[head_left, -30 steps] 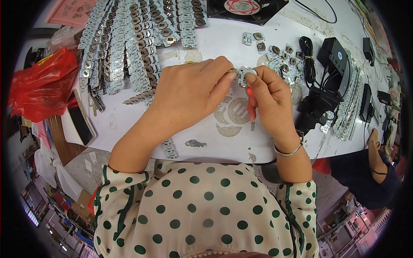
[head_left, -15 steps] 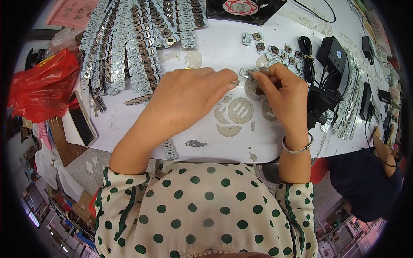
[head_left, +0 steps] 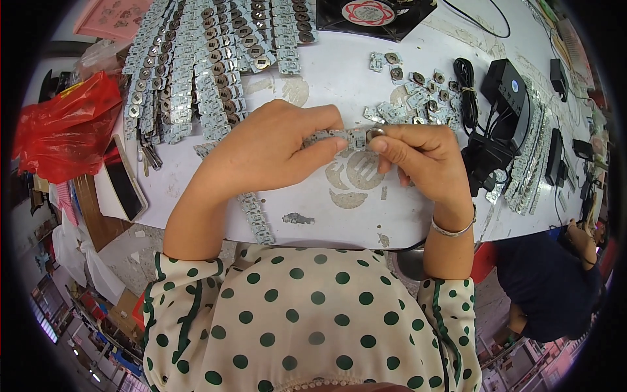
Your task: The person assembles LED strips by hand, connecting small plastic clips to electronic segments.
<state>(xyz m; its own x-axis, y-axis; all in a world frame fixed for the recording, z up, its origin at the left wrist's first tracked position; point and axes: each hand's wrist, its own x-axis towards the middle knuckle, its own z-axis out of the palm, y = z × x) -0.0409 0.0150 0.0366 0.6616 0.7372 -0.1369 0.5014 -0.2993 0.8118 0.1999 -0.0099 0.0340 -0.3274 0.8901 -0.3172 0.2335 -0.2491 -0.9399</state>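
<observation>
My left hand (head_left: 277,147) is closed, thumb against fingers, on a strip of small pale circuit boards (head_left: 356,139) whose end sticks out to the right. My right hand (head_left: 428,160) pinches a small board with a round metal disc (head_left: 375,133) at that end of the strip. Whether the two pieces are joined or only touching, I cannot tell. From under my left forearm a length of similar strip (head_left: 257,221) runs down to the table's near edge. Just beyond my right hand lies a loose heap of small boards with round discs (head_left: 428,98).
Many long board strips (head_left: 196,72) cover the far left. A red plastic bag (head_left: 68,130) and a phone (head_left: 124,179) lie at the left. A black fan (head_left: 372,16) stands at the back, black power adapters (head_left: 506,85) and cables at the right. Another person (head_left: 548,281) sits at the right.
My right hand has come away from the heap, nearer to me, and now meets the strip's end. More strip shows right of my left fingers and below my left forearm.
</observation>
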